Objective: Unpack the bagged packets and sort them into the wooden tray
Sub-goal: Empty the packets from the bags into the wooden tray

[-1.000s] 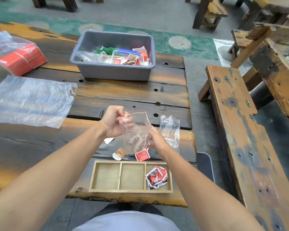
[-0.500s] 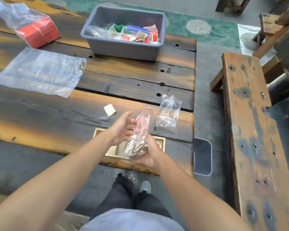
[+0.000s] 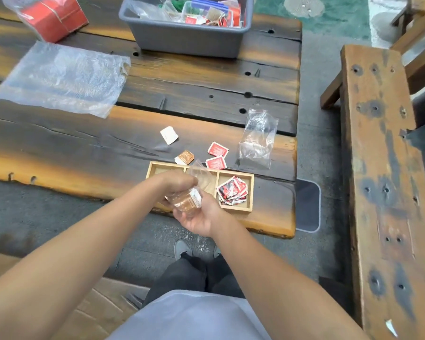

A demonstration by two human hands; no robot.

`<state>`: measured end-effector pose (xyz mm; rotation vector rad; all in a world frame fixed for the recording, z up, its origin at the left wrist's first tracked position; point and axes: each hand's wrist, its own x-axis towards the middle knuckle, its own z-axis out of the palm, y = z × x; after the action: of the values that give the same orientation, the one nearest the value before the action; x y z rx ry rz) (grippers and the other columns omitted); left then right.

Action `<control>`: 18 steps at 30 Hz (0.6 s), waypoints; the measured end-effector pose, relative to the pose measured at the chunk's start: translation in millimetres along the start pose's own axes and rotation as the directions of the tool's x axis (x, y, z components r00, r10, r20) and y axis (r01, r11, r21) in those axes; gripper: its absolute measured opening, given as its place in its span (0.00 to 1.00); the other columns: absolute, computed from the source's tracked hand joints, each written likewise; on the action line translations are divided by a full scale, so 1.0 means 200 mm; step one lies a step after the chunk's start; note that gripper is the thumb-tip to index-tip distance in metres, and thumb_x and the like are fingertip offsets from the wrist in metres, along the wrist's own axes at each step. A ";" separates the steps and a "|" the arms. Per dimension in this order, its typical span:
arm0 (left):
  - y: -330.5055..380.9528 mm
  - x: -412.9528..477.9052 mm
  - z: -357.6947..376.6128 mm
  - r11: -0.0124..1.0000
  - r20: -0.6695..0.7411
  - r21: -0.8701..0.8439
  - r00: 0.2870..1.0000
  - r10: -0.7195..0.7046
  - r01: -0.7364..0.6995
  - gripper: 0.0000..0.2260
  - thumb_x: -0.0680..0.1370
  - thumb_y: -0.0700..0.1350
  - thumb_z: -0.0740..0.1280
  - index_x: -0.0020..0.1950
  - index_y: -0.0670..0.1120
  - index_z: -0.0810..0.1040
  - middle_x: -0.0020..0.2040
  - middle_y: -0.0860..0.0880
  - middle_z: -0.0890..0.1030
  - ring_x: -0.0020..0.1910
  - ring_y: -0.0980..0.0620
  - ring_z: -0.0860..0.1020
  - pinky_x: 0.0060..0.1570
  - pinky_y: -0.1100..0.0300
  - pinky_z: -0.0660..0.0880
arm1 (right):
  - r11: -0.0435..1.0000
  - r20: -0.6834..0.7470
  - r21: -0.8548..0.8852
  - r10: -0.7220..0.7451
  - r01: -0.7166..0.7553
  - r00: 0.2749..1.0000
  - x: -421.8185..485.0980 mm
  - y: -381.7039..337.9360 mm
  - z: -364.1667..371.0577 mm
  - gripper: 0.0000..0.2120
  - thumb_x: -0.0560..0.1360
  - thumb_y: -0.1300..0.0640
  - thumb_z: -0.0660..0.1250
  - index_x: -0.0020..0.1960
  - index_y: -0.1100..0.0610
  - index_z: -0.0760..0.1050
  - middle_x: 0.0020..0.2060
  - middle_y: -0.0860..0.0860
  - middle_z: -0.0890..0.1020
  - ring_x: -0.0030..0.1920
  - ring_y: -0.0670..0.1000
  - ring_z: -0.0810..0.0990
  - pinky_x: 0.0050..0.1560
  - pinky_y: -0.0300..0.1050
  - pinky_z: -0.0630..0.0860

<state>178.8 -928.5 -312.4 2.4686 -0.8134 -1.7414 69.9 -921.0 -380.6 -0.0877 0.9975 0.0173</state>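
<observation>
A small clear bag of brown packets (image 3: 187,201) lies in the palm of my right hand (image 3: 198,217), low over the near table edge. My left hand (image 3: 176,184) grips the bag's upper part from above. Behind the hands sits the wooden tray (image 3: 250,192) with three compartments; the right one holds a pile of red-and-white packets (image 3: 232,191). The left and middle compartments are partly hidden by my hands. Loose on the table beyond the tray lie two red packets (image 3: 217,148), a brown packet (image 3: 185,157) and a white packet (image 3: 169,135).
An empty clear bag (image 3: 257,138) lies right of the loose packets. A grey tub (image 3: 182,38) with more bagged packets stands at the back. A large flat plastic bag (image 3: 62,78) and a bagged red box (image 3: 50,13) are at left. A wooden bench (image 3: 380,168) runs along the right.
The bag has come down from upright between the hands to lying in my right palm, with my left hand closing over its top. The view has tilted further down.
</observation>
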 end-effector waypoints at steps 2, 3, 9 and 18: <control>0.01 -0.01 -0.05 0.998 0.034 0.066 0.999 -0.027 0.024 0.13 0.81 0.52 0.57 0.50 0.45 0.77 0.44 0.45 0.84 0.40 0.47 0.81 0.44 0.53 0.78 | 0.999 0.029 0.048 -0.003 0.002 1.000 0.01 0.02 0.04 0.31 0.80 0.37 0.55 0.69 0.60 0.74 0.63 0.55 0.79 0.31 0.51 0.81 0.21 0.38 0.75; 0.01 -0.01 -0.06 0.996 0.049 0.087 0.998 -0.033 0.029 0.14 0.82 0.52 0.57 0.49 0.46 0.77 0.42 0.46 0.83 0.38 0.48 0.79 0.40 0.56 0.77 | 0.997 0.040 0.073 -0.003 0.000 0.999 0.02 0.03 0.05 0.31 0.80 0.37 0.55 0.69 0.61 0.74 0.64 0.55 0.79 0.31 0.51 0.81 0.21 0.39 0.74; 0.03 0.04 -0.07 0.989 0.062 0.133 0.996 -0.069 0.060 0.14 0.80 0.52 0.56 0.48 0.46 0.77 0.42 0.46 0.82 0.38 0.48 0.78 0.33 0.59 0.74 | 0.982 0.024 0.191 -0.001 -0.003 1.000 0.02 0.02 0.06 0.30 0.81 0.39 0.56 0.62 0.64 0.76 0.49 0.58 0.82 0.31 0.52 0.81 0.20 0.39 0.75; 0.08 0.10 -0.06 0.986 0.050 0.136 0.993 -0.105 0.098 0.15 0.79 0.55 0.59 0.49 0.46 0.80 0.46 0.46 0.85 0.45 0.46 0.81 0.42 0.55 0.78 | 0.954 -0.107 0.287 -0.061 0.090 0.992 0.00 0.00 0.07 0.28 0.80 0.41 0.60 0.62 0.66 0.77 0.51 0.62 0.84 0.29 0.53 0.82 0.22 0.39 0.76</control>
<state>187.6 -953.5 -321.7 2.5994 -0.8492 -1.8574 80.4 -919.5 -372.8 0.1456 1.0837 -0.2060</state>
